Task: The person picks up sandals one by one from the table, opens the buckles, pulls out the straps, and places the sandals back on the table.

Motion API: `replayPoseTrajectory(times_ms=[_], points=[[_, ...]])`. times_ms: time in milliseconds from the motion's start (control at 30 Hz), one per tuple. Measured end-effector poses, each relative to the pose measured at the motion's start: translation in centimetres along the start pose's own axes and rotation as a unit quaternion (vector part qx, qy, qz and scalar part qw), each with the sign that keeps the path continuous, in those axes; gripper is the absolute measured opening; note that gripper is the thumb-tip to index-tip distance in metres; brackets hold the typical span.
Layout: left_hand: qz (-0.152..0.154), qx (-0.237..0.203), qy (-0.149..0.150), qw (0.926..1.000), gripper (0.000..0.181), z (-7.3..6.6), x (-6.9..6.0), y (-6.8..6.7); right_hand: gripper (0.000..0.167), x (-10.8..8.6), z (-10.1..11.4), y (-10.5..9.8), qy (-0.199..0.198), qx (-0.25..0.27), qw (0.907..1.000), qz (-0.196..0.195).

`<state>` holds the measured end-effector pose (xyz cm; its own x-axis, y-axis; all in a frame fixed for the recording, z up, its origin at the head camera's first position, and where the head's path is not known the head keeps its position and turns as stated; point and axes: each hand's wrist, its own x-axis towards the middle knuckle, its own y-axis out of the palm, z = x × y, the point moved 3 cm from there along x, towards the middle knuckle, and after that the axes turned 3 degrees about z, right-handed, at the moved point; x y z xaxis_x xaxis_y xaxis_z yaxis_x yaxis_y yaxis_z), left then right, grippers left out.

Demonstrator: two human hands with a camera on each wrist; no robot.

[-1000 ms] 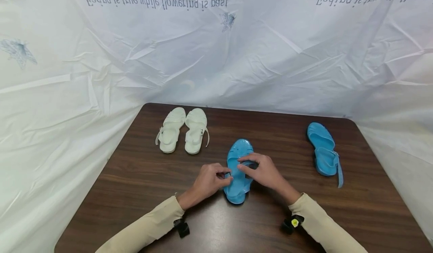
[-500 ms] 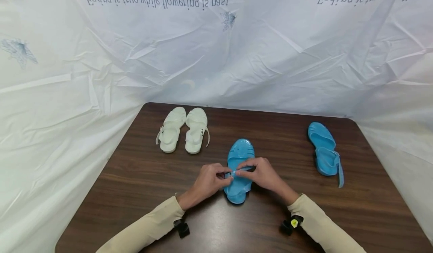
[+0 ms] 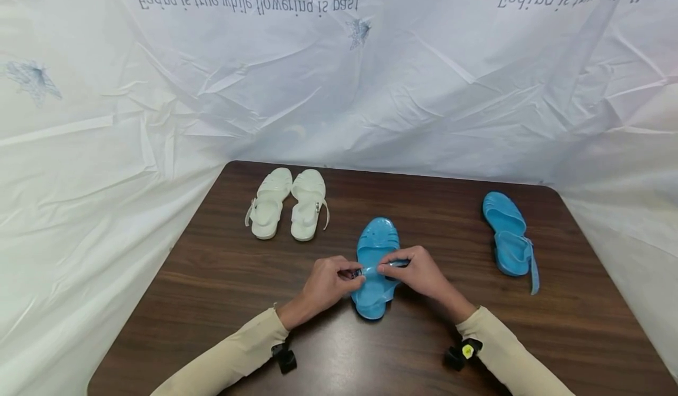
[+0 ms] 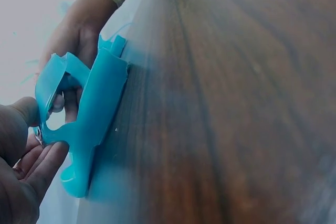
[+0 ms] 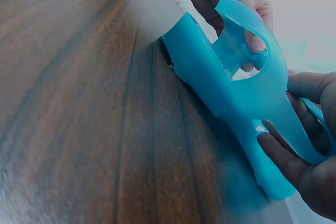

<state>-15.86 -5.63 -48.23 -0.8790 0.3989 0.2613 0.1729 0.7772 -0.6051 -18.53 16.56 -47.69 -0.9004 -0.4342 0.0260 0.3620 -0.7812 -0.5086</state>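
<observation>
The blue jelly sandal (image 3: pixel 375 287) would likely handle as light and rubbery: soft enough to flex, hard to break, perhaps slick on its glossy skin. Its slim ankle strap (image 3: pixel 372 271) looks bendy, so fingertips close to the metal buckle (image 4: pixel 38 135) seem the surest hold. It is bright and faintly translucent, with slits across the toe, sole down mid-tabletop (image 3: pixel 450 219), toe towards the far edge. The left hand (image 3: pixel 331 278) pinches the buckle side; the right hand (image 3: pixel 415 269) pinches the strap opposite. Its matching blue mate (image 3: pixel 509 255) lies towards the right edge; two white sandals (image 3: pixel 308 193) sit near the far left corner.
</observation>
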Motion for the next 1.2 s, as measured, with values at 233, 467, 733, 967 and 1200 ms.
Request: replayPoseTrajectory(times_ms=[233, 467, 733, 967, 1200], points=[[-0.012, -0.011, 0.002, 0.9999, 0.019, 0.1, 0.0, -0.1, 0.018, 0.0, -0.2, -0.5, 0.009, 0.032, 0.9994, -0.004], [0.011, -0.029, -0.025, 0.9992, 0.020, 0.3, 0.1, -0.3, 0.021, 0.2, -0.8, -1.0, 0.029, 0.047, 0.9982, -0.022], [0.030, 0.007, -0.036, 0.9989, 0.037, -0.4, 1.0, -0.5, 0.027, 0.8, 0.3, -0.8, 0.022, 0.042, 0.9985, -0.025], [0.016, 0.001, -0.010, 0.9998, 0.027, -1.1, 1.9, -0.5, 0.028, 1.4, 1.6, -0.2, -0.011, 0.066, 0.9975, -0.022], [-0.029, -0.012, 0.011, 0.9994, 0.013, -1.0, 2.1, -1.9, 0.030, 1.6, 2.1, 0.1, -0.011, 0.054, 0.9980, -0.032]])
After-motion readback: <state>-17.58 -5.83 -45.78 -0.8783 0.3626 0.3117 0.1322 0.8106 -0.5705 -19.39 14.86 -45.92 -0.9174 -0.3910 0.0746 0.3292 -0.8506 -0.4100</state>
